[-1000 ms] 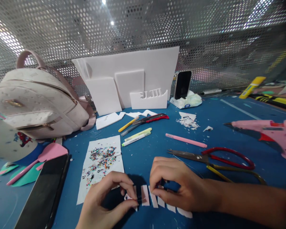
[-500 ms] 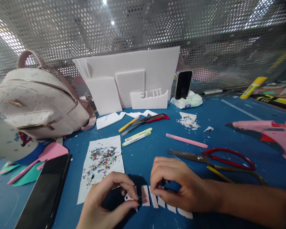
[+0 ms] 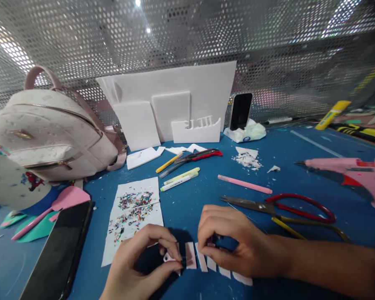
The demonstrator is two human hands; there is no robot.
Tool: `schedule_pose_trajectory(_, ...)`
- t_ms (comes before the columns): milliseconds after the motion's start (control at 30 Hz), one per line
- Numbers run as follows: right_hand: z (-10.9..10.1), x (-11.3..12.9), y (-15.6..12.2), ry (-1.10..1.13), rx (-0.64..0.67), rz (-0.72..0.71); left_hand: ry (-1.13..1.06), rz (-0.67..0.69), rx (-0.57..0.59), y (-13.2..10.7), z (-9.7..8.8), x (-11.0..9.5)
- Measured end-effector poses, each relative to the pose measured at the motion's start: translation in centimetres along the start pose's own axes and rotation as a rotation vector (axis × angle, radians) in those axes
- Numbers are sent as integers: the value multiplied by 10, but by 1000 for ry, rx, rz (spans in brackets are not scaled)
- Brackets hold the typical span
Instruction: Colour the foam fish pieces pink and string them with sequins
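Observation:
My left hand (image 3: 143, 260) is closed, thumb and fingertips pinched together at a thin clear thread (image 3: 188, 261) that shows faintly to the right of them. Beneath those fingertips lies a small pale pink piece with a dark dot (image 3: 167, 257). My right hand (image 3: 226, 237) is curled in a pinch; what its fingertips hold is hidden. Between and below both hands runs a row of several pale pink strips (image 3: 190, 255) on the blue table. Left of my left hand, a white paper sheet (image 3: 112, 246) bears many tiny coloured bits.
Scissors (image 3: 265, 207) with red and yellow handles lie beyond my right hand. A pink glue gun (image 3: 359, 166) is at right. Pens and a red cutter knife (image 3: 203, 155) lie ahead. At left are a black phone (image 3: 59, 250) and backpack (image 3: 50, 125); white foam boards (image 3: 134, 125) stand behind.
Both hands hold nearly the same pose and place. The whole view has shifted by a few pixels; nothing is visibly taken up or let go.

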State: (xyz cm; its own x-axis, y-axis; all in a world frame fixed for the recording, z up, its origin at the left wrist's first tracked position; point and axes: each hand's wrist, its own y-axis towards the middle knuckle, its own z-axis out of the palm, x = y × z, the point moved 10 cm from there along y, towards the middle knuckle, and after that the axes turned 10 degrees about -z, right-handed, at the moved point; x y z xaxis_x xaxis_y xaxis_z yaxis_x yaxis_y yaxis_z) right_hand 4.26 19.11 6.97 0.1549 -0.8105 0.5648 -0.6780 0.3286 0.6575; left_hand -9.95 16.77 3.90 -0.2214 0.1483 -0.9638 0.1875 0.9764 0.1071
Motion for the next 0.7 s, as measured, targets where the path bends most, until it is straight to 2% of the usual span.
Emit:
schedule_pose_trajectory(333,1,0,0,-25,8,10,14,17,-2,0,-1,-2)
schedule_pose_trajectory(467,1,-1,-1,-33,-6,1,27,41,33,-1,2,-3)
schedule_pose_trajectory(700,0,0,0,-46,-7,19,-10,16,0,-1,0,-2)
